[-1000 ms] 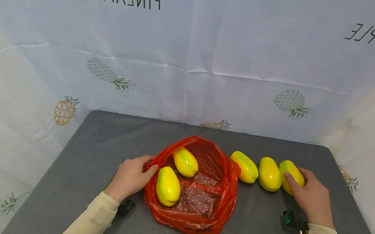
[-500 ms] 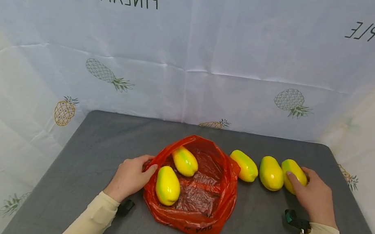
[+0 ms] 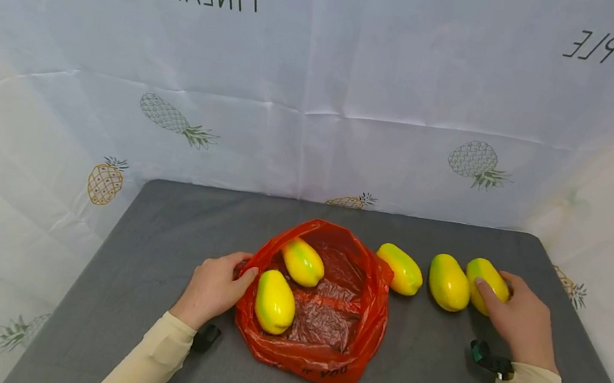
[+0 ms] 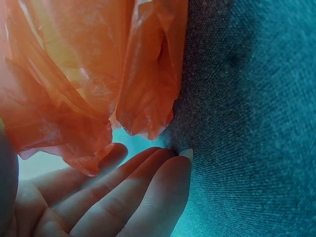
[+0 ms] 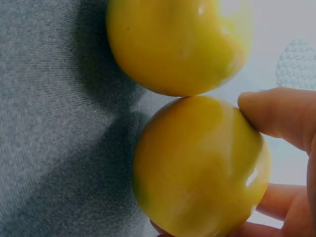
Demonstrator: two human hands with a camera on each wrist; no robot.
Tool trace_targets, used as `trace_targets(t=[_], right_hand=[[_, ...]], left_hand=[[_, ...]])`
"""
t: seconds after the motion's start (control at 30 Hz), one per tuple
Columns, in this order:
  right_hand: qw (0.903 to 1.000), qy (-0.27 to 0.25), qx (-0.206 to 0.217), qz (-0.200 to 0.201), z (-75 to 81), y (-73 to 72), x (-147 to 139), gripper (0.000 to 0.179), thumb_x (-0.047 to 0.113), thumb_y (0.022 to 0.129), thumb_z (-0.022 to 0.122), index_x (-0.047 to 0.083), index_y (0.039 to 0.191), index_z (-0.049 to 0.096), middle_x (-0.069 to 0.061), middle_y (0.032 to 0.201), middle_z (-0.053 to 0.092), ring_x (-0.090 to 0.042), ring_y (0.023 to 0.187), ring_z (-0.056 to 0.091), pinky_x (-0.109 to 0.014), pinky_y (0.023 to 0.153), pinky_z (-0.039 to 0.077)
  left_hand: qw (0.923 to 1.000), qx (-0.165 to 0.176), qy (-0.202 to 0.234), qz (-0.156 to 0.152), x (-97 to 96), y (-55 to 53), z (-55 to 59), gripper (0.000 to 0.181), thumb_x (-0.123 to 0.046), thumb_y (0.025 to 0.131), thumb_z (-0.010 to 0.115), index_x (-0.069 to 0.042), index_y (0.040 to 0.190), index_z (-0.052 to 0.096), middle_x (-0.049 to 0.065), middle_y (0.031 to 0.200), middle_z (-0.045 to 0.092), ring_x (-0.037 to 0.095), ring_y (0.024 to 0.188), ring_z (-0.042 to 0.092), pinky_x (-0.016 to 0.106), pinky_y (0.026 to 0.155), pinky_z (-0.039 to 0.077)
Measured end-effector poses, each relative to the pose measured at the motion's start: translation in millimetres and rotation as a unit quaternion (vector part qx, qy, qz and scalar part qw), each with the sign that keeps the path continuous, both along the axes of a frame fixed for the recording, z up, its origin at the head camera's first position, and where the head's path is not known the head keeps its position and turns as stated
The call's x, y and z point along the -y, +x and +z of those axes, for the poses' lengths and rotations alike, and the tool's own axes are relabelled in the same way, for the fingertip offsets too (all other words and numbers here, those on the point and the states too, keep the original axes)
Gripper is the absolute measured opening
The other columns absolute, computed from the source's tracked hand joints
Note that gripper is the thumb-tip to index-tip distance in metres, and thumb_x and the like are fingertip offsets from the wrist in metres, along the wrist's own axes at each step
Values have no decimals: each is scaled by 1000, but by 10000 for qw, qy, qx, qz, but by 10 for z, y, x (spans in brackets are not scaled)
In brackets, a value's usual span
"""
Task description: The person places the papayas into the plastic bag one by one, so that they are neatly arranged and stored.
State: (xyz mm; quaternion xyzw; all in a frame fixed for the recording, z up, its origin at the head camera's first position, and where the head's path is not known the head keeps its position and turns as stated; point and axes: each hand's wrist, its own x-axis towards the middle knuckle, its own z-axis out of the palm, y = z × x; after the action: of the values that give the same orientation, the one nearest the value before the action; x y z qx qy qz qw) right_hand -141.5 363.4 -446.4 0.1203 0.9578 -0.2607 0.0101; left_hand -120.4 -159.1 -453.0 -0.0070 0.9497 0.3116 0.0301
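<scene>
Right grip: right hand (image 3: 520,317) curled around the far-right papaya (image 3: 485,284), on the worktop (image 3: 152,240) beside middle papaya (image 3: 449,282).
Left grip: left hand (image 3: 213,289) pinching red bag (image 3: 347,334) rim, holding mouth apart.
Risk: smooth fruit may slip; may also knock middle papaya rolling.
Risk: bag mouth may collapse if rim released.
Bag contents: two papayas (image 3: 275,302).
</scene>
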Motion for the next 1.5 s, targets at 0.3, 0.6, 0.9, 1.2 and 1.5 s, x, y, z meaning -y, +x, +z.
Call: trace_targets(t=[0.3, 0.6, 0.9, 1.2, 1.5], right_hand=[[10000, 56, 0, -59, -21, -17, -19, 92, 64, 108, 46, -11, 161, 36, -45, 151, 46, -58, 120, 54, -69, 91, 50], [9999, 72, 65, -130, -7, -9, -33, 93, 64, 108, 46, -11, 161, 35, -46, 151, 46, -59, 121, 53, -70, 92, 50], [9997, 91, 91, -190, 22, -3, -59, 93, 65, 108, 45, -10, 162, 34, -46, 152, 45, -59, 121, 52, -71, 93, 49], [9996, 161, 38, -236, 47, 6, -95, 93, 65, 108, 46, -10, 162, 34, -46, 151, 46, -58, 117, 54, -67, 88, 50], [9993, 218, -136, -263, 138, 56, -97, 92, 63, 108, 48, -10, 162, 34, -46, 147, 49, -56, 110, 57, -60, 80, 51]], left_hand=[[10000, -3, -41, 6, 2, 0, 7, 42, -34, 103, 71, -9, 137, 72, 0, 80, 72, 16, 60, 55, 26, 59, 53], [10000, -5, -38, -12, 1, -2, 3, 41, -34, 104, 71, -9, 137, 72, 1, 83, 73, 15, 61, 55, 27, 59, 52], [10000, -11, -10, -44, 6, -8, -2, 40, -34, 104, 71, -10, 136, 72, 0, 78, 70, 15, 60, 55, 27, 58, 52], [10000, -45, -19, -45, 13, -21, -11, 41, -34, 104, 71, -10, 137, 73, 0, 80, 72, 15, 60, 55, 27, 58, 52], [10000, -58, -30, -47, 9, -16, -7, 41, -35, 104, 71, -10, 136, 72, -2, 74, 67, 16, 58, 55, 27, 57, 51]])
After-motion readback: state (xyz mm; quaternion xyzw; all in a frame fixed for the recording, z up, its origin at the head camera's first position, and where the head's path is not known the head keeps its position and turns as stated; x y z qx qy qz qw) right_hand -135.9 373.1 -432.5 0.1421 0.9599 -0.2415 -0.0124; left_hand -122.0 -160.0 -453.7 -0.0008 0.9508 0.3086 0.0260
